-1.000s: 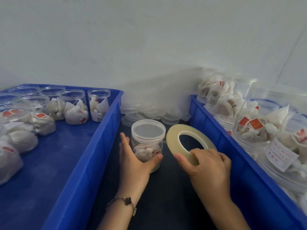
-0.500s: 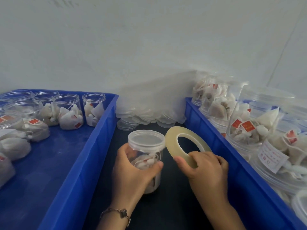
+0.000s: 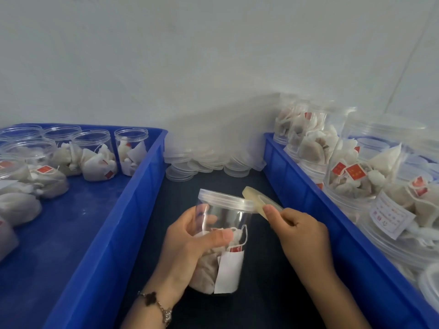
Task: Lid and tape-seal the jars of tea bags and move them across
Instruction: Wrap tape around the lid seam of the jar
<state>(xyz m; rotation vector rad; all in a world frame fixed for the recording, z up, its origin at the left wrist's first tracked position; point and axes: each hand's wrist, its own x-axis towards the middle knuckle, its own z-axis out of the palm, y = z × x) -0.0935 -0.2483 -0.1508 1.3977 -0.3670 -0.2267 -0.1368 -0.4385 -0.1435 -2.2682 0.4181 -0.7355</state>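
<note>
You are gripping the lidded jar (image 3: 221, 236) over the bench with your left hand (image 3: 190, 243), right hand (image 3: 299, 231) pinching the tape roll (image 3: 259, 201) at its lid; sealing is just starting, open jars (image 3: 95, 153) waiting far left.

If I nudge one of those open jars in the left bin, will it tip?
Probably slides rather than tips: each open jar looks squat with a flat base. Likely light, holding only tea bags. Neighbouring jars and the bin wall should check it.
</note>
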